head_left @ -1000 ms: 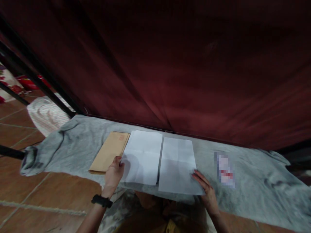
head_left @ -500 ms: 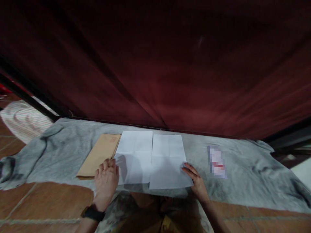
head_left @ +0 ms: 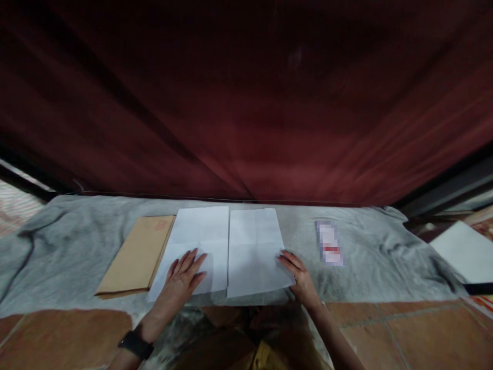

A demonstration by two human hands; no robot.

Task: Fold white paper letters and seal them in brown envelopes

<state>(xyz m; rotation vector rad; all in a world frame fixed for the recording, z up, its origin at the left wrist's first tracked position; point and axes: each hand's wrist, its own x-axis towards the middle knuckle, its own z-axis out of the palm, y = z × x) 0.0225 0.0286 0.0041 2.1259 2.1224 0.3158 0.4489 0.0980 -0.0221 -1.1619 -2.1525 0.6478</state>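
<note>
Two white paper sheets lie side by side on a grey cloth, the left sheet and the right sheet, both with faint fold creases. My left hand rests flat on the lower part of the left sheet, fingers spread. At the right edge of the right sheet is my right hand, its fingers stretched out over the paper; its thumb is hard to make out. A stack of brown envelopes lies left of the sheets, touching or just beside the left one.
Right of the sheets, a small blurred-out item with a red band lies on the cloth. A dark red fabric hangs behind. Brown floor tiles show in front. A white flat object is at the far right.
My left hand has moved from the sheet's left edge by the envelopes onto the left sheet, opening its fingers. My right hand stays at the right sheet's edge. The view has shifted right.
</note>
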